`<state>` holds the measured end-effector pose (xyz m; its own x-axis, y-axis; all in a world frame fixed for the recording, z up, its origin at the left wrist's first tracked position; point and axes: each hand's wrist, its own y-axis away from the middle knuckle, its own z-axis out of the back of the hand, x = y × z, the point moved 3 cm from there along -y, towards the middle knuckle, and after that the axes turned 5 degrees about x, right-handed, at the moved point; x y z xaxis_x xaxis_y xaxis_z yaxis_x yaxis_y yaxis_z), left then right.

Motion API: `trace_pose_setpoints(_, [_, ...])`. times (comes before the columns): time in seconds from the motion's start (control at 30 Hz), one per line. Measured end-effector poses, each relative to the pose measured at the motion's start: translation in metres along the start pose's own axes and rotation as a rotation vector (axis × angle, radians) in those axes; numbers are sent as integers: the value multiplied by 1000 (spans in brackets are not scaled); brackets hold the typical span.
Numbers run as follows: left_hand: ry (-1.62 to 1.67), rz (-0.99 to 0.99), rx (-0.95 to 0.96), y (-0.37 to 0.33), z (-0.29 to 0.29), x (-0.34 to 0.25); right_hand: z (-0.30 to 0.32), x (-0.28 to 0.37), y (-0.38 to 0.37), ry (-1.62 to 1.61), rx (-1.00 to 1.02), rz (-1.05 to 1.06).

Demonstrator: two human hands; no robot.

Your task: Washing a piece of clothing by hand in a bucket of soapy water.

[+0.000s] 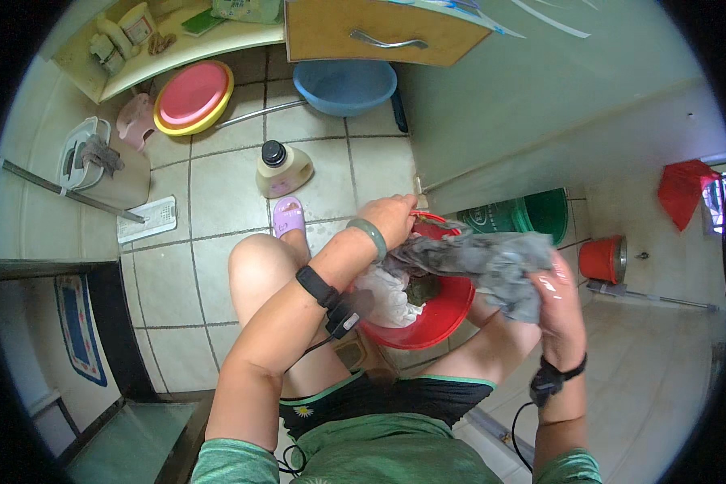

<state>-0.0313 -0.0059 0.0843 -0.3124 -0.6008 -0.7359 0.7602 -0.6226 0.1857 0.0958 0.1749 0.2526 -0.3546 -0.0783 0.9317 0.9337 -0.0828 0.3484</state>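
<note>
A wet grey cloth is stretched above a red basin between my knees. My right hand is closed around the cloth's right end, and wet-looking glints show on its fingers. At the basin's far left rim, my left hand is closed on the cloth's darker, bunched end; its fingertips are partly hidden. A white cloth lies in the left side of the basin, beside murky water.
A cream detergent jug with a black cap stands ahead on the tiles. Farther off are a blue basin and stacked pink and yellow basins. A green bucket and a small red bucket stand to the right.
</note>
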Motion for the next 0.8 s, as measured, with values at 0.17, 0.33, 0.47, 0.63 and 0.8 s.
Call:
trace_pose_setpoints(0.17, [8, -121, 5, -3, -13, -1, 12, 67, 73, 41, -334, 377])
trace_pose_setpoints(0.33, [-21, -92, -48, -6, -9, -5, 18, 42, 67, 73, -338, 276])
trace_pose_setpoints(0.47, [-88, -96, -89, -2, -3, 1, 5, -53, -19, 396, 148, 143])
trace_pose_setpoints(0.63, [-211, -64, -24, -12, -14, 3, -36, -220, -98, 987, 376, -51])
trace_pose_setpoints(0.8, [-275, -114, -65, -8, -11, 5, -76, -336, -143, 1226, 472, -407])
